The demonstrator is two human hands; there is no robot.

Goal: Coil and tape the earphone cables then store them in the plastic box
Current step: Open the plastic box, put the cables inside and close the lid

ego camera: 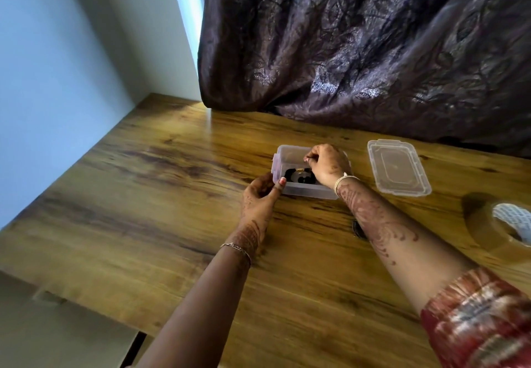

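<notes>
Two hands: both are working at the clear rectangular plastic box [307, 191], close together but not touching each other.
Left hand [260, 195]: it is curling round the box's near-left corner, thumb lying against the wall.
Right hand [326, 163]: it is hovering over the open box with fingertips pinched together; whether anything is sitting in that pinch I cannot tell.
Cable: the black coiled earphone cable [298, 176] is lying flat on the box floor, just below the right hand and between the two hands.
Lid: the clear plastic lid [398, 166] is lying on the wood-grain counter [143, 195] just right of the box, long axis running away from the person, nearer the right hand.
Tape: the translucent roll of tape [494, 224] is sitting at the right edge, well apart.
Coming move, as a judgement: closing the box is probably calling for a rightward reach to the lid.
</notes>
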